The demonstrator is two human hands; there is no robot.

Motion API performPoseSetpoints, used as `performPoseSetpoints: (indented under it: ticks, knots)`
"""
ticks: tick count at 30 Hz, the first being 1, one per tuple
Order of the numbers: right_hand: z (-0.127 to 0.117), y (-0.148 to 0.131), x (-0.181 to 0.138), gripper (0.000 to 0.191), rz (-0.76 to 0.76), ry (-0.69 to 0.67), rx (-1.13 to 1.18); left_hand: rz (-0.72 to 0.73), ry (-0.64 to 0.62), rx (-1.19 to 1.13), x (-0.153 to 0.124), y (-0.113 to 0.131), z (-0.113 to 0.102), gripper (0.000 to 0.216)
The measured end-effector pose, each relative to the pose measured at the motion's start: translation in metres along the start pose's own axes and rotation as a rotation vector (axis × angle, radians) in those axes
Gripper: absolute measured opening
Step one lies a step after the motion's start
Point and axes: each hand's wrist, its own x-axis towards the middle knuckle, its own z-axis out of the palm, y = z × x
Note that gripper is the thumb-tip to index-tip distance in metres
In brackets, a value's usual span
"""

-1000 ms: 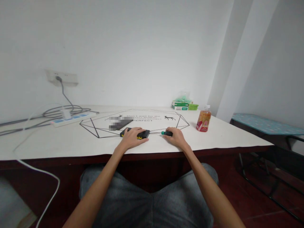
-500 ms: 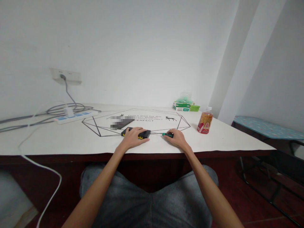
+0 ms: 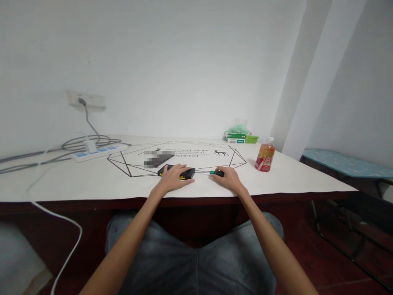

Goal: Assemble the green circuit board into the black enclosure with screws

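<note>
Black box near the tabletop's front edge stays pinned under your spread left hand; your right hand still grips the green-handled screwdriver; nothing has shifted.

Screwdriver handle mostly under the right hand — tabletop print blurred.

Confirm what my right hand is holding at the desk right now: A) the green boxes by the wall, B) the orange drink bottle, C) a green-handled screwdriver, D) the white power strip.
C: the right hand is closed around a green-handled screwdriver, whose tip points toward the black device under the left hand.
</note>
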Motion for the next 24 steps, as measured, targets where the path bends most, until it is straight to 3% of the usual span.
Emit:
performPoseSetpoints:
  ticks: [9,16,24]
  knots:
    - [0.0035,0.0030,0.0007,0.031,0.084,0.026,0.001,-0.009,-0.007,0.001,0.0002,-0.0029,0.0038,0.067]
    - [0.0019,0.0047,0.0011,0.023,-0.031,0.028,0.039,-0.004,0.003,-0.006,-0.0004,0.0009,-0.0006,0.063]
    - [0.0028,0.0044,0.0005,0.026,-0.022,0.006,-0.007,-0.003,-0.004,-0.008,0.0002,-0.0009,0.0016,0.064]
